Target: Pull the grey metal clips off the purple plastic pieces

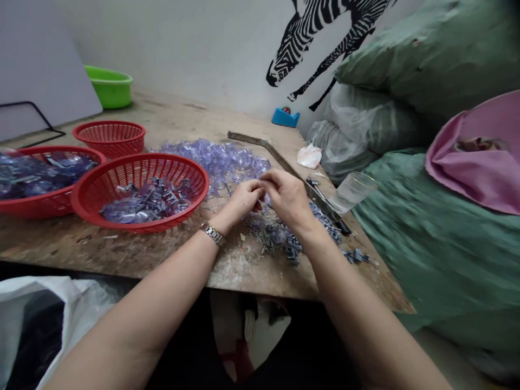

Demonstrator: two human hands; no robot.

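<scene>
My left hand [244, 199], with a metal watch [212, 233] at its wrist, meets my right hand [287, 199] fingertip to fingertip over the table. The fingers of both hands are pinched closed. Whatever lies between them is mostly hidden and too small to name. Just behind the hands spreads a pile of clear purplish plastic pieces [207, 154]. Small dark grey plastic parts [293, 250] lie scattered under and beside my right hand and forearm. Left of my left hand stands a red plastic basket [87, 201] holding purplish pieces mixed with grey parts.
Two more red baskets, one filled [44, 203] and one smaller [109, 130], stand left. A bent metal strip [270, 149], a drinking glass [352, 192] and a blue tape dispenser [285, 117] are on the right. Green sacks [439, 233] crowd the table's right edge.
</scene>
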